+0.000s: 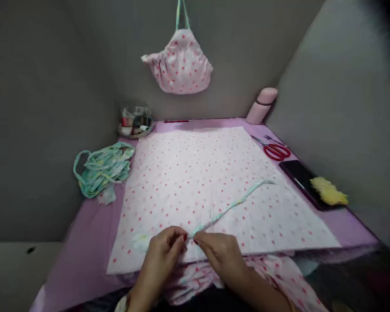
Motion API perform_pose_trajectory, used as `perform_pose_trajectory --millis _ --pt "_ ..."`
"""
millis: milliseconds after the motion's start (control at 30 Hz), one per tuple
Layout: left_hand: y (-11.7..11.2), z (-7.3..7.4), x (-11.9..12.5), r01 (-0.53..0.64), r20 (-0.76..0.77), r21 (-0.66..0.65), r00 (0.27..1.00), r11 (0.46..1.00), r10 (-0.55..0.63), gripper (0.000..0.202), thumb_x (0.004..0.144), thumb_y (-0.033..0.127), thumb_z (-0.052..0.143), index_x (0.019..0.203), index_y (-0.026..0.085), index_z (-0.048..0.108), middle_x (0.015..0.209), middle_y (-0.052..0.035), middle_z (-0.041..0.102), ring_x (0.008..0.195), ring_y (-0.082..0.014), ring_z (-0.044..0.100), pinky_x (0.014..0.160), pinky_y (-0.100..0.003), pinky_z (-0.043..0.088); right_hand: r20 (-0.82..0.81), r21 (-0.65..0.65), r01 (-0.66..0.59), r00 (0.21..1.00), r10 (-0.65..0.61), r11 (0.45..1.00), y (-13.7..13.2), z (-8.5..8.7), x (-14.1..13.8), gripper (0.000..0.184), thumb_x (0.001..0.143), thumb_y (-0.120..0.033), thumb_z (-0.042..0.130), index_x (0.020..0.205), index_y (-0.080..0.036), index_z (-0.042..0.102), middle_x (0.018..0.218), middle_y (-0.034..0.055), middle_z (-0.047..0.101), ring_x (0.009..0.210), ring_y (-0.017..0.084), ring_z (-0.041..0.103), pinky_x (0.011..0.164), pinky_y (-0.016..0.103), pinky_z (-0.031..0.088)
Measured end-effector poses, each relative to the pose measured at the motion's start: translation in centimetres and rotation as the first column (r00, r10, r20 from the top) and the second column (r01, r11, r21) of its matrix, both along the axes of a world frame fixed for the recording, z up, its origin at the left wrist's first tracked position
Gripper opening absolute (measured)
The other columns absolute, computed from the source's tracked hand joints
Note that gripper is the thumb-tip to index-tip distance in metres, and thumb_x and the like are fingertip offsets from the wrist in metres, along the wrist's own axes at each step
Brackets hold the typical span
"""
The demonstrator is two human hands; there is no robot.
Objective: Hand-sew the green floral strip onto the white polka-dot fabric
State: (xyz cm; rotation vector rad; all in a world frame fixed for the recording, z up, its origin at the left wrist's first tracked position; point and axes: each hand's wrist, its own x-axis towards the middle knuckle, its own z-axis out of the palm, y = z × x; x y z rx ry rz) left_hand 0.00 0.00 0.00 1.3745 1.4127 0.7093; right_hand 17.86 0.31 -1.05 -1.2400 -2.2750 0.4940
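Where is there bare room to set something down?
Widest: the middle of the dotted cloth, between the green bundle and green strip. Also the purple cloth below the bundle, left of the dotted cloth. Crowded: the right side, with scissors, phone and yellow piece; the near edge, where left hand and right hand hold the strip.

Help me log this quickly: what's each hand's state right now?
Left hand: closed, pinching the green strip near its end.
Right hand: closed, pinching the same strip alongside.
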Motion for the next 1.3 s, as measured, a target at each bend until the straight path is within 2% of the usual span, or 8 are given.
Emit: perform_pose_trajectory --millis 267,500,633,833,933,1033,1167,1300 --pt "-0.1 0.1 0.1 -0.012 -0.077 0.033 0.997 0.999 0.014 0.018 0.084 0.025 0.047 0.079 0.018 0.062 0.064 -0.0002 0.062 0.061 -0.0152 0.057 0.058 -0.024 0.042 0.028 -0.031 -0.004 1.000 0.005 0.999 -0.1 -0.1 0.0 0.042 0.098 -0.030 0.026 0.082 -0.020 0.063 0.063 0.0011 0.065 0.056 0.015 0.063 0.050 0.023 0.034" --pt "-0.6 0.1 0.6 -0.061 -0.193 0.124 0.978 0.990 0.084 0.019 0.084 0.027 0.050 0.078 0.019 0.066 0.072 -0.0019 0.068 0.066 -0.0164 0.062 0.063 -0.024 0.044 0.070 -0.002 0.010 0.998 -0.010 1.000 0.0 -0.1 -0.1 0.038 0.096 -0.025 0.028 0.086 -0.019 0.064 0.061 0.0019 0.065 0.054 0.016 0.062 0.049 0.024 0.033" --pt "-0.8 0.1 1.0 -0.102 -0.195 0.139 0.972 0.985 0.128 0.019 0.083 0.027 0.051 0.078 0.019 0.067 0.074 -0.0022 0.070 0.068 -0.0171 0.064 0.064 -0.025 0.045 0.056 -0.005 0.038 0.998 -0.038 0.999 -0.2 -0.2 -0.3 0.036 0.096 -0.024 0.029 0.088 -0.018 0.063 0.062 0.0024 0.065 0.054 0.016 0.062 0.050 0.024 0.033" --pt "-0.8 -0.1 1.7 -0.170 -0.019 0.089 0.985 0.982 0.172 0.018 0.081 0.030 0.055 0.077 0.019 0.069 0.073 -0.0024 0.070 0.069 -0.0169 0.063 0.065 -0.025 0.047 0.011 -0.044 0.083 0.997 -0.082 0.996 -0.2 -0.5 -0.6 0.036 0.096 -0.024 0.028 0.087 -0.017 0.062 0.064 0.0041 0.065 0.055 0.016 0.061 0.052 0.024 0.035" --pt "-0.4 -0.1 2.1 -0.251 0.189 -0.062 0.947 0.966 0.259 0.019 0.077 0.035 0.060 0.076 0.017 0.067 0.067 -0.0019 0.069 0.063 -0.0156 0.062 0.061 -0.024 0.048 -0.115 -0.115 0.111 0.986 -0.124 0.987 -0.2 -0.3 -0.7 0.033 0.096 -0.026 0.032 0.084 -0.017 0.061 0.064 0.0032 0.064 0.055 0.014 0.060 0.054 0.023 0.037" --pt "0.1 0.2 2.3 -0.272 0.347 -0.233 0.874 0.934 0.341 0.023 0.069 0.037 0.068 0.076 0.016 0.066 0.056 0.0003 0.066 0.053 -0.0132 0.059 0.053 -0.022 0.046 -0.245 -0.186 0.090 0.960 -0.136 0.978 0.0 0.1 -0.9 0.028 0.094 -0.024 0.035 0.082 -0.017 0.059 0.065 0.0016 0.062 0.055 0.012 0.058 0.054 0.021 0.038" --pt "0.5 0.6 2.2 -0.262 0.387 -0.315 0.842 0.912 0.375 0.026 0.063 0.038 0.072 0.075 0.015 0.069 0.054 0.0007 0.066 0.049 -0.0113 0.057 0.050 -0.020 0.044 -0.345 -0.268 0.054 0.927 -0.148 0.962 0.1 0.6 -1.1 0.022 0.092 -0.025 0.040 0.081 -0.018 0.057 0.062 -0.0006 0.060 0.052 0.011 0.054 0.052 0.020 0.037" --pt "0.3 0.6 1.9 -0.343 0.374 -0.323 0.810 0.882 0.452 0.027 0.059 0.039 0.076 0.072 0.016 0.069 0.048 0.0034 0.062 0.046 -0.0100 0.054 0.049 -0.019 0.042 -0.338 -0.299 0.049 0.928 -0.154 0.953 0.0 0.7 -0.9 0.015 0.089 -0.025 0.043 0.088 -0.018 0.056 0.064 -0.0002 0.060 0.054 0.012 0.053 0.054 0.021 0.037"
